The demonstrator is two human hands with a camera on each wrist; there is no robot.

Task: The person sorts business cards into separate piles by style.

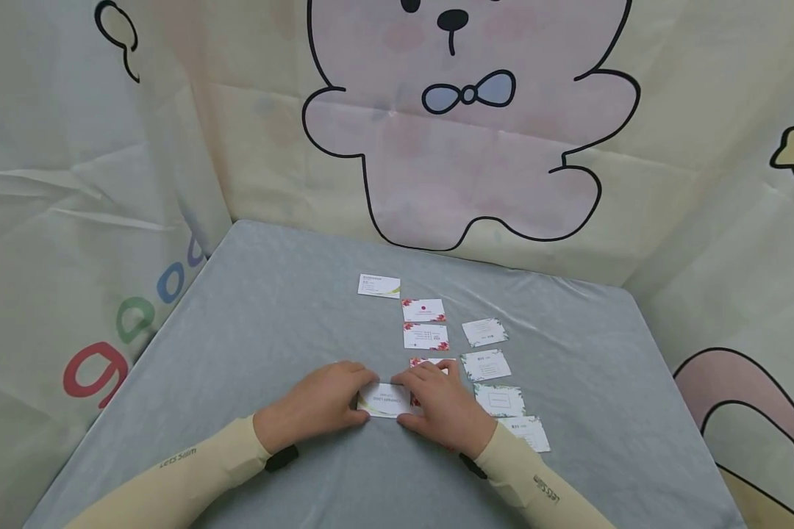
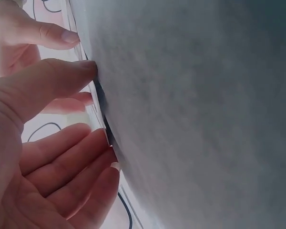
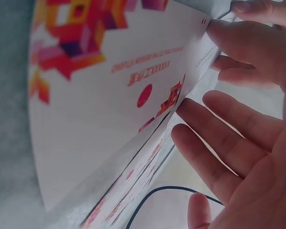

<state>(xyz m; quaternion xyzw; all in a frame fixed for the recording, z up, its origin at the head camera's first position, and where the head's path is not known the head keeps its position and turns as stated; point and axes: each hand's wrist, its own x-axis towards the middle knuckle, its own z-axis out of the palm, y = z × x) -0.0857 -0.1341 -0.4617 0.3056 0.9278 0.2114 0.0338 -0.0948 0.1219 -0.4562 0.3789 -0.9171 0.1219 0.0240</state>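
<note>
A white business card (image 1: pixel 384 401) with grey lettering and a yellow-green curve lies on the grey cloth, between both hands. My left hand (image 1: pixel 324 402) holds its left end, thumb on the near edge and fingertips at the far one. At the right end, my right hand (image 1: pixel 446 408) holds it in the same way. A white card with red and orange corner patterns (image 3: pixel 105 95) fills much of the right wrist view, under the right hand. In the head view that hand partly covers another red-cornered card (image 1: pixel 421 362).
Beyond the hands lie two red-cornered cards (image 1: pixel 425 310) and a white card with a yellow-green corner (image 1: pixel 379 286). To the right, several leaf-bordered cards (image 1: pixel 486 364) form a slanting column. Printed fabric (image 1: pixel 265 147) hangs behind the cloth-covered table (image 1: pixel 238 308) and at its sides.
</note>
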